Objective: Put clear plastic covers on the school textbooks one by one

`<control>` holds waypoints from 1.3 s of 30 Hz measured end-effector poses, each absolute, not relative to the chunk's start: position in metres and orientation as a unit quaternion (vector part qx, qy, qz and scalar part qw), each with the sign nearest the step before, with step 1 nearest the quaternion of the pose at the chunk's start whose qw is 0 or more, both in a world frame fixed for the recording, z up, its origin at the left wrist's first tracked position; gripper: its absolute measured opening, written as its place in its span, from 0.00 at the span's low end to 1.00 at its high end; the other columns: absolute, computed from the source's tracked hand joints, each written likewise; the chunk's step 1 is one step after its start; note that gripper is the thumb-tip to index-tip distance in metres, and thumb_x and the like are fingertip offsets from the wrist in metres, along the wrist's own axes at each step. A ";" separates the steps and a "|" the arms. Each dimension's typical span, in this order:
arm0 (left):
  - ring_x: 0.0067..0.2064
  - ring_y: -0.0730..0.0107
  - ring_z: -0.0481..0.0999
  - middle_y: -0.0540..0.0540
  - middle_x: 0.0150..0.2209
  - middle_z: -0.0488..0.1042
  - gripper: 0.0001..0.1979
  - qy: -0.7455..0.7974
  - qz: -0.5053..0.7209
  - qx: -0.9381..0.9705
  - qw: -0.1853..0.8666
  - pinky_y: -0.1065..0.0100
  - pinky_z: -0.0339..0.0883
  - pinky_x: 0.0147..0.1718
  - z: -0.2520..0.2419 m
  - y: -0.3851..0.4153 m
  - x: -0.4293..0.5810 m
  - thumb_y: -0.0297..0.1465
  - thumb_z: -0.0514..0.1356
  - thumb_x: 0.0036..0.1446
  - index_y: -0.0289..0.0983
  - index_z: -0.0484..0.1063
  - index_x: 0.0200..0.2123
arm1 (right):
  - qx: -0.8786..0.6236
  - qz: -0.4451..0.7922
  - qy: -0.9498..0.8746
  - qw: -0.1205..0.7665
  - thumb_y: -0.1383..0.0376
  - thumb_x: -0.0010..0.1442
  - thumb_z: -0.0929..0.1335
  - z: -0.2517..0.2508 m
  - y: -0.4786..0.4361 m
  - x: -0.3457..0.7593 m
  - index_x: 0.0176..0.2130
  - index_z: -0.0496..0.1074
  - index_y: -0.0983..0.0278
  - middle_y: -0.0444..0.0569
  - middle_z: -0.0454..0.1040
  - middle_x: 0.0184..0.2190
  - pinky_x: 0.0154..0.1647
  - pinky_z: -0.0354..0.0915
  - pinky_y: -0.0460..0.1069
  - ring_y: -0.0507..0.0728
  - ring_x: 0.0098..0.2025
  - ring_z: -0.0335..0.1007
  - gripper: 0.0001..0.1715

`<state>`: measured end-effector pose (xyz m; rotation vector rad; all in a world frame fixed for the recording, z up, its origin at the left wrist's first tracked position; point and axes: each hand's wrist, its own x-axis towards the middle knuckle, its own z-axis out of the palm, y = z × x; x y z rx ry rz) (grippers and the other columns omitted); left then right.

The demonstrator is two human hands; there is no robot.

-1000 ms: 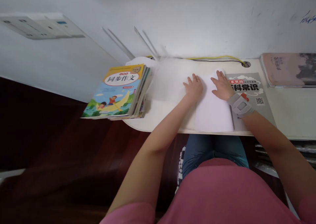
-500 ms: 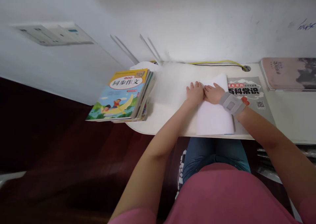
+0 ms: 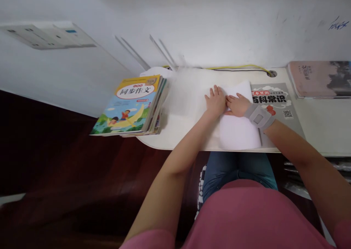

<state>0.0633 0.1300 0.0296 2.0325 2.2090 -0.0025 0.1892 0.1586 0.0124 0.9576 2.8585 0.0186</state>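
Note:
A white sheet of paper (image 3: pixel 240 132) lies on the white desk (image 3: pixel 189 132) in front of me, partly over a grey book (image 3: pixel 276 102) with red and black characters. My left hand (image 3: pixel 215 101) rests flat at the sheet's left edge, fingers stretched out. My right hand (image 3: pixel 238 105), with a grey band on its wrist, lies flat on the sheet right beside the left hand, fingers pointing left. Neither hand holds anything.
A stack of colourful books (image 3: pixel 131 104) sits at the desk's left end, overhanging the edge. A pinkish book (image 3: pixel 319 79) lies at the far right. A yellow cable (image 3: pixel 241 67) runs along the wall. The floor to the left is dark.
My right hand slid left across the sheet from near the grey book until it met my left hand. The left hand stayed nearly in place.

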 end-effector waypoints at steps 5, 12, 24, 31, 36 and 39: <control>0.70 0.47 0.43 0.35 0.71 0.40 0.32 0.735 0.017 0.675 0.058 0.43 0.47 0.63 0.031 0.131 0.063 0.31 0.44 0.64 0.29 0.42 0.69 | 0.331 -0.003 0.940 0.084 0.48 0.64 0.58 0.020 0.153 0.188 0.63 0.60 0.73 0.65 0.58 0.65 0.65 0.49 0.66 0.68 0.65 0.55 0.39; 0.70 0.44 0.44 0.35 0.71 0.40 0.31 0.701 -0.002 0.712 0.047 0.39 0.47 0.62 0.037 0.124 0.066 0.28 0.45 0.62 0.30 0.45 0.69 | 0.329 -0.007 0.939 0.103 0.52 0.64 0.59 0.033 0.148 0.187 0.62 0.61 0.71 0.63 0.59 0.64 0.65 0.48 0.67 0.67 0.66 0.54 0.35; 0.69 0.48 0.50 0.38 0.65 0.60 0.26 0.617 -0.003 0.786 0.039 0.36 0.46 0.62 0.036 0.005 0.074 0.33 0.43 0.67 0.34 0.55 0.66 | 0.335 -0.029 0.939 0.070 0.58 0.65 0.59 0.033 0.151 0.182 0.64 0.57 0.72 0.63 0.56 0.66 0.65 0.49 0.65 0.65 0.67 0.51 0.32; 0.69 0.43 0.48 0.43 0.65 0.61 0.25 0.612 0.036 0.788 0.047 0.28 0.42 0.60 0.018 -0.027 0.064 0.41 0.47 0.67 0.42 0.60 0.64 | 0.398 -0.077 0.886 -0.224 0.50 0.68 0.52 0.031 0.166 0.231 0.63 0.60 0.63 0.56 0.59 0.65 0.67 0.49 0.64 0.63 0.68 0.50 0.34; 0.69 0.49 0.48 0.46 0.62 0.66 0.22 0.655 0.081 0.745 0.100 0.33 0.43 0.62 0.025 -0.013 0.035 0.32 0.47 0.66 0.43 0.63 0.62 | 0.463 -0.154 0.815 -0.313 0.40 0.63 0.53 0.004 0.155 0.279 0.63 0.61 0.60 0.54 0.65 0.61 0.65 0.55 0.65 0.64 0.64 0.59 0.40; 0.67 0.61 0.58 0.45 0.59 0.70 0.23 0.676 0.187 0.699 0.143 0.49 0.55 0.63 0.026 -0.016 0.016 0.26 0.45 0.65 0.39 0.65 0.60 | 0.455 -0.177 0.822 -0.292 0.40 0.62 0.56 -0.004 0.147 0.283 0.65 0.57 0.60 0.53 0.62 0.64 0.66 0.54 0.65 0.64 0.65 0.57 0.41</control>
